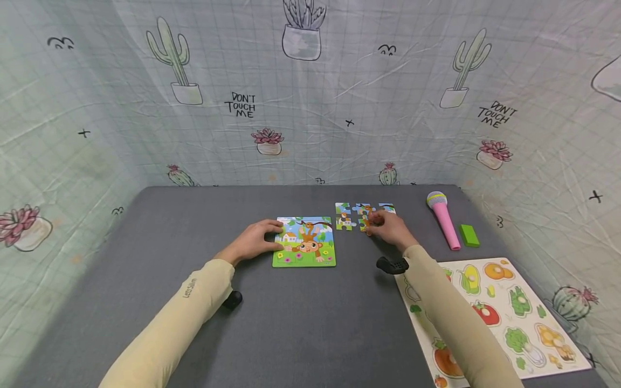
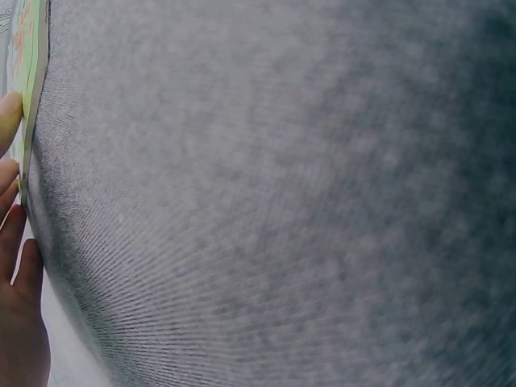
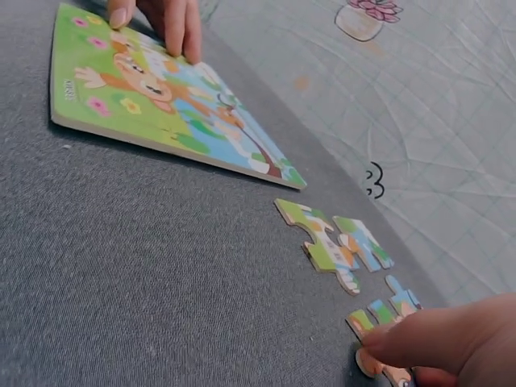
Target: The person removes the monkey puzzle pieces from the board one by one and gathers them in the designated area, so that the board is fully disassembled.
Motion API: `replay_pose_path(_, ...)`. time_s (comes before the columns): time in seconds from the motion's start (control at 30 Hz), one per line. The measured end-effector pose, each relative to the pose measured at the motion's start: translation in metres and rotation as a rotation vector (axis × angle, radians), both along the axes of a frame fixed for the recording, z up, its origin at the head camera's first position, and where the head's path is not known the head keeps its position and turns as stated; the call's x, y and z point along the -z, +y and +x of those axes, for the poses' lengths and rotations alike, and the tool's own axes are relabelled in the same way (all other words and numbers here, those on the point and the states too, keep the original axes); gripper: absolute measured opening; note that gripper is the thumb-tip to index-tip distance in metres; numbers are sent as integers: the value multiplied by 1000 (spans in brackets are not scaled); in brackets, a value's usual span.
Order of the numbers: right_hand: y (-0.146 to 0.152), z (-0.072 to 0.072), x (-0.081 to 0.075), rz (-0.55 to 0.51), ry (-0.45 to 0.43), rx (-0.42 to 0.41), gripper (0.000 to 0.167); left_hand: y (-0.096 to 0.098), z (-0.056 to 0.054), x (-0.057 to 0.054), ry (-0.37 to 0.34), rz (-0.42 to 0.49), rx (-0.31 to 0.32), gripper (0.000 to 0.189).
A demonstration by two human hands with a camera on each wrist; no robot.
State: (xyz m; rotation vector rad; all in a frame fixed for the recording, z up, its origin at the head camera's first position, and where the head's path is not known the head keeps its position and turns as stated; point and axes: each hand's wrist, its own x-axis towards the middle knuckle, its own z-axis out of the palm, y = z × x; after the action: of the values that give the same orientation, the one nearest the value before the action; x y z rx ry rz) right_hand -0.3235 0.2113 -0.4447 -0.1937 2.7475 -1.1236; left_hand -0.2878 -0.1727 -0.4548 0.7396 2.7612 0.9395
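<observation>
A picture board (image 1: pixel 304 242) showing a monkey hanging from a branch lies flat on the grey table. My left hand (image 1: pixel 254 240) rests on its left edge, the thumb and fingers spread; the right wrist view shows those fingertips (image 3: pixel 119 16) on the picture. To the board's right, several jigsaw pieces (image 1: pixel 344 222) lie close together in two rows. My right hand (image 1: pixel 390 229) is over the right-hand ones, pinching an orange-and-green jigsaw piece (image 1: pixel 363 222) with thumb and fingers. In the right wrist view the thumb (image 3: pixel 403 339) hides part of that piece.
A pink toy microphone (image 1: pixel 443 220) and a green block (image 1: pixel 469 235) lie at the right. Beneath my right forearm is a white vegetable board (image 1: pixel 504 293). Printed fabric (image 1: pixel 310 145) rises behind the table (image 1: pixel 301 323).
</observation>
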Motion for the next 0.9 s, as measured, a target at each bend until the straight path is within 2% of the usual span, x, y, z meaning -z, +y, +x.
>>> replay_pose_path(0.27,4,4,3,19,17,-53,37,0,0,1,-11,8,9,52)
replay_pose_path(0.63,2,5,2,12,52,-51,36,0,0,0,3,0,4,52)
replay_pose_path(0.73,-3,7,-1,17,63,-49,38,0,0,0,-1,3,7,51)
replay_pose_path(0.9,-28,14,-8,12,51,-95,39,0,-1,1,4,2,13,51)
